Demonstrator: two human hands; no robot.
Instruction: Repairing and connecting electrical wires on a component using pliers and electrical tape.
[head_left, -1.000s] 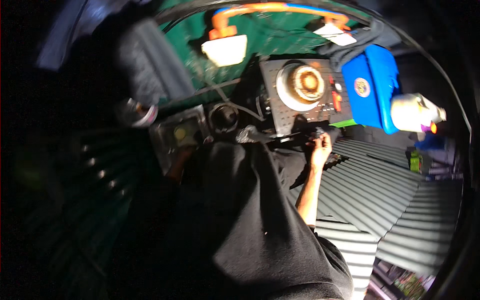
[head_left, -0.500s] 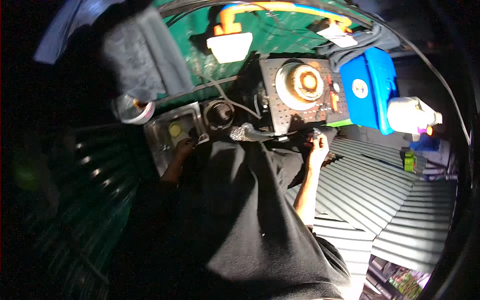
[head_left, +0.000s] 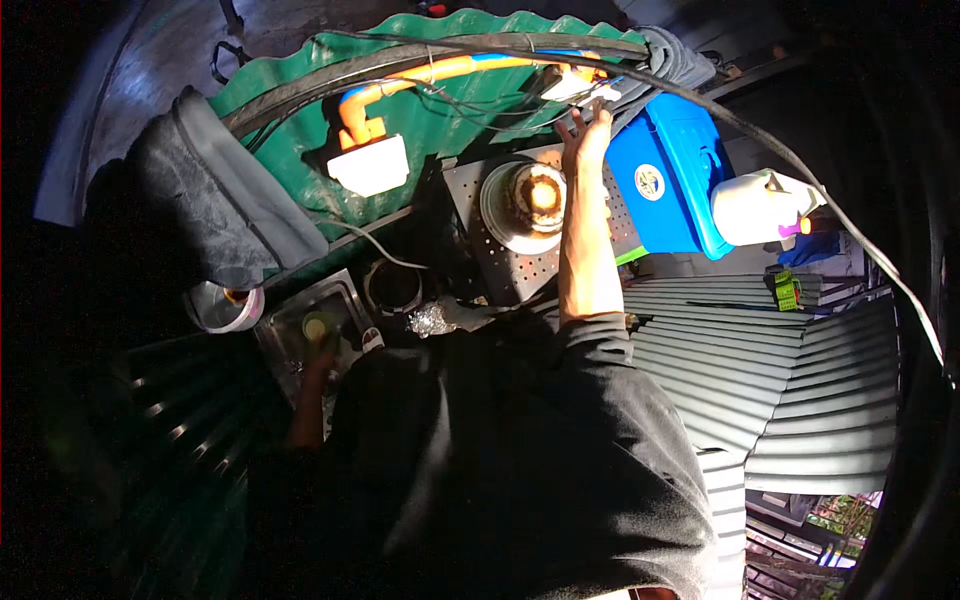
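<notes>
My right hand (head_left: 588, 140) is raised at the back, its fingers apart and up against a small white box (head_left: 570, 85) on the orange conduit (head_left: 450, 68). Whether a fingertip presses the box cannot be made out. Below that forearm, a round brown ring-shaped part (head_left: 530, 205) with a bright centre rests on a white round dish (head_left: 495, 215). In shadow at the left, my left hand (head_left: 320, 365) is over the metal tray (head_left: 345, 295), next to a round yellowish thing (head_left: 315, 328). Its fingers are too dark to read.
The dish stands on a perforated metal plate (head_left: 470, 270). Right of it are a blue bin (head_left: 665, 185) and a white jug (head_left: 750, 215). A larger white box (head_left: 368, 165) hangs on the green corrugated sheet (head_left: 285, 120). A white bucket (head_left: 225, 310) sits left; cables arch across the top.
My right hand has gone from low beside the perforated plate up to the small white box, and its fingers have spread. My left hand stays at the tray. The view has shifted.
</notes>
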